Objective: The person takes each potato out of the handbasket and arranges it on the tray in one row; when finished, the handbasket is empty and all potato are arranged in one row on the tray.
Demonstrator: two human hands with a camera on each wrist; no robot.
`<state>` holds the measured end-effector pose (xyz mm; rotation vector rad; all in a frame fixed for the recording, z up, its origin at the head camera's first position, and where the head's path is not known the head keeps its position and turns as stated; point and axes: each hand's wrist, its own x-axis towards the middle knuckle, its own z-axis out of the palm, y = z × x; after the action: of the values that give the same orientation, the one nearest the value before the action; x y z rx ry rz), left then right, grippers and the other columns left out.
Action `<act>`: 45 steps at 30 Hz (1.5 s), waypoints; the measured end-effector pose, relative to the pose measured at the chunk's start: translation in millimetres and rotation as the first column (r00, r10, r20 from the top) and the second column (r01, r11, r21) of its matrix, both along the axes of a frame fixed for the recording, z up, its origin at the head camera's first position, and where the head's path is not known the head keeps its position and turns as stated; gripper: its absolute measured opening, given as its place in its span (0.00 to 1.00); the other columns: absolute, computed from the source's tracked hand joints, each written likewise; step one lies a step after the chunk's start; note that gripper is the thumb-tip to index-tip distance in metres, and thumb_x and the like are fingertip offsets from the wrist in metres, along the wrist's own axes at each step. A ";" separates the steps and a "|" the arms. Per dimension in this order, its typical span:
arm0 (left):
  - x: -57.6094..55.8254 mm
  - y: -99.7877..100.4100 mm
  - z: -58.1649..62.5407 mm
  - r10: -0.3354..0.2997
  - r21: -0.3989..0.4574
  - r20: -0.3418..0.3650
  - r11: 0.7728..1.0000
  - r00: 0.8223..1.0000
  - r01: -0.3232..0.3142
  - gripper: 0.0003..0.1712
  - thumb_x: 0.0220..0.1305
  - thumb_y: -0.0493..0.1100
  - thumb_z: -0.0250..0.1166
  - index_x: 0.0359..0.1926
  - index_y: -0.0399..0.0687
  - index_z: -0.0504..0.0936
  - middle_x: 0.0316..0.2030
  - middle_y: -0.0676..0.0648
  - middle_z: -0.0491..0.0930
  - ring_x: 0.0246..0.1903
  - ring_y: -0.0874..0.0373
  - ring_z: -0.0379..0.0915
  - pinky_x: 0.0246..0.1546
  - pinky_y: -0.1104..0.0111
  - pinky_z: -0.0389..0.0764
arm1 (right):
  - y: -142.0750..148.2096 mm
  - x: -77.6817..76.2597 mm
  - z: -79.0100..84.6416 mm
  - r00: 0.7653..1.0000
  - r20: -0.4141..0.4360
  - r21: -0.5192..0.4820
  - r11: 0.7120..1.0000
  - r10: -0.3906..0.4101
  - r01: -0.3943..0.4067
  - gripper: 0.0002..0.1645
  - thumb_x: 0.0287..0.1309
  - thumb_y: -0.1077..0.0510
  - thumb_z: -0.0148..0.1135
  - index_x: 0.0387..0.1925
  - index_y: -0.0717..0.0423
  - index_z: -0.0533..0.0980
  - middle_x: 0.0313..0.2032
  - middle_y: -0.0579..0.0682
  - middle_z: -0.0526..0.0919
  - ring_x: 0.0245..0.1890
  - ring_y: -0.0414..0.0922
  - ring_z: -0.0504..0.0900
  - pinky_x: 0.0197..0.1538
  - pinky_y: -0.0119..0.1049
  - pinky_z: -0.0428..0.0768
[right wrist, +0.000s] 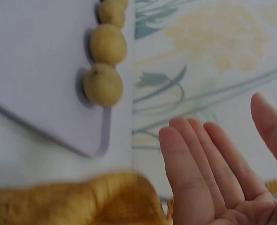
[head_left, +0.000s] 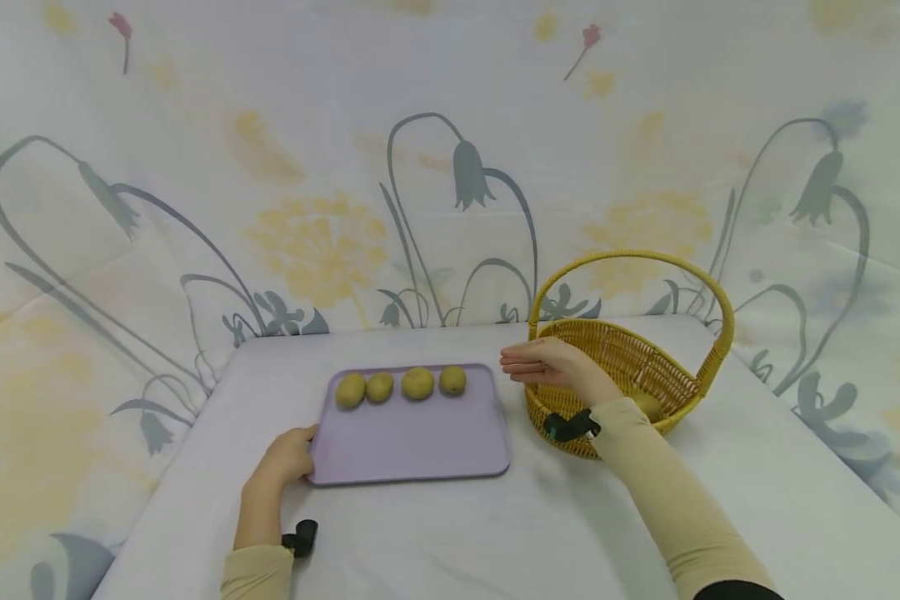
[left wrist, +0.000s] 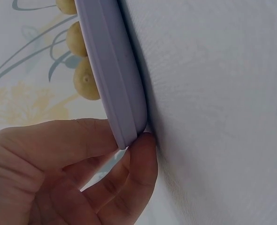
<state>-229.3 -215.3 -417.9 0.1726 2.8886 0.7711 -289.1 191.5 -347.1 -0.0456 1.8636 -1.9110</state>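
A lilac tray [head_left: 412, 442] lies on the white table, with several round, yellow-brown fruits [head_left: 417, 382] in a row along its far side. My left hand [head_left: 281, 458] pinches the tray's left edge near the front corner. In the left wrist view its thumb [left wrist: 82, 140] lies on the rim and the fingers curl underneath. Over the left rim of a yellow wicker basket [head_left: 607, 333] is my right hand [head_left: 555, 365], holding nothing. Its fingers are straight and side by side, pointing toward the tray, as the right wrist view also shows.
Inside the basket another yellow-brown fruit [head_left: 648, 407] shows, partly hidden by the right sleeve. The basket's tall arched handle [head_left: 633, 254] rises above the right hand. A floral cloth [head_left: 450, 208] hangs behind the table [head_left: 465, 533].
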 end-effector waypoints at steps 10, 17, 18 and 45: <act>0.2 -1.2 -1.6 0.012 -0.001 0.005 1.000 1.000 -0.012 0.38 0.38 0.24 0.58 0.58 0.22 0.65 0.55 0.24 0.67 0.40 0.43 0.69 0.36 0.58 0.72 | 71.4 12.9 6.5 1.000 0.011 -0.118 0.993 -0.027 0.028 0.16 0.63 0.62 0.51 0.50 0.61 0.76 0.45 0.54 0.82 0.46 0.46 0.81 0.58 0.42 0.70; -4.7 -5.3 -10.1 0.007 0.053 0.003 0.999 1.000 -0.007 0.38 0.37 0.24 0.58 0.58 0.22 0.65 0.53 0.23 0.67 0.33 0.45 0.72 0.20 0.68 0.70 | 102.1 15.0 3.4 0.996 0.053 -0.154 0.984 -0.079 0.086 0.27 0.65 0.62 0.48 0.63 0.68 0.60 0.39 0.48 0.83 0.44 0.44 0.81 0.60 0.41 0.67; -5.7 -6.1 -11.8 0.007 0.057 0.001 0.998 1.000 -0.007 0.38 0.37 0.24 0.58 0.58 0.23 0.65 0.53 0.23 0.67 0.33 0.46 0.72 0.20 0.68 0.70 | 105.8 14.4 2.1 0.995 0.058 -0.153 0.984 -0.085 0.093 0.30 0.65 0.62 0.48 0.65 0.70 0.55 0.39 0.48 0.83 0.43 0.43 0.81 0.60 0.41 0.67; 3.8 1.8 1.3 0.033 0.058 0.017 0.998 0.999 -0.033 0.38 0.38 0.23 0.56 0.58 0.21 0.64 0.53 0.23 0.68 0.23 0.53 0.70 0.19 0.68 0.72 | 161.4 24.0 -15.9 0.973 0.133 -0.033 0.980 -0.188 0.194 0.16 0.64 0.62 0.49 0.30 0.51 0.83 0.33 0.49 0.85 0.40 0.42 0.82 0.61 0.41 0.66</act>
<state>-225.4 -213.4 -416.6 0.1249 2.8626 0.8586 -265.1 352.9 -363.0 0.2464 1.7927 -2.0318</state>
